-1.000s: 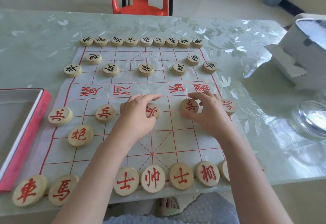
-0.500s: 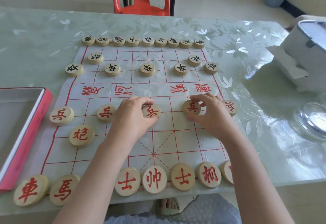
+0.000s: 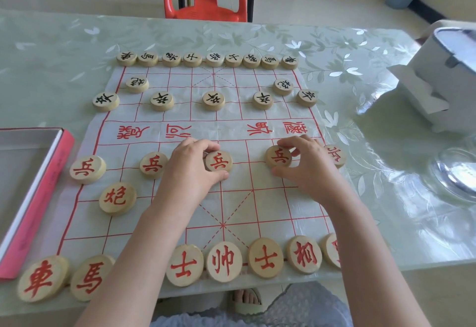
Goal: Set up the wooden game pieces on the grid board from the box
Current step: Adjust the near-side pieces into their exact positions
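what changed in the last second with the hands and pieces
The left hand drew its fingers back off the centre soldier piece, now fully visible, and pinches its edge. The right hand keeps pinching the next soldier piece; both pieces look turned straighter. Everything else stayed put.

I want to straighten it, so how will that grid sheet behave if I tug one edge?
Probably floppy: the grid sheet shows creases like thin cloth. It would likely bunch rather than slide whole, dragging the wooden pieces off their points.
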